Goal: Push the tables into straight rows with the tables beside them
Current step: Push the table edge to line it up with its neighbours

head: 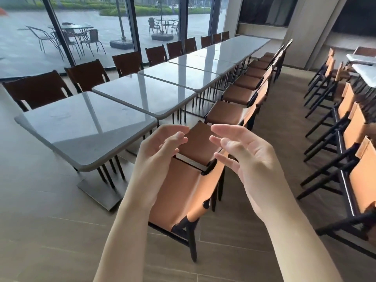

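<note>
A long row of grey glossy square tables runs from near left to far right. The nearest table (pixel 81 129) stands slightly offset from the second table (pixel 142 94), with a small gap between them. My left hand (pixel 160 147) and my right hand (pixel 242 151) hover in the air, palms facing each other, fingers relaxed and holding nothing. Both hands float above a tan leather chair (pixel 189 180) that stands just right of the nearest table. Neither hand touches a table or the chair.
Brown chairs line both sides of the row of tables; the near-side chairs (pixel 240 94) are tucked in. A second row of chairs (pixel 345 123) and tables (pixel 366 76) stands at the right. Glass walls lie behind the row. An aisle of tiled floor (pixel 284 123) runs between the rows.
</note>
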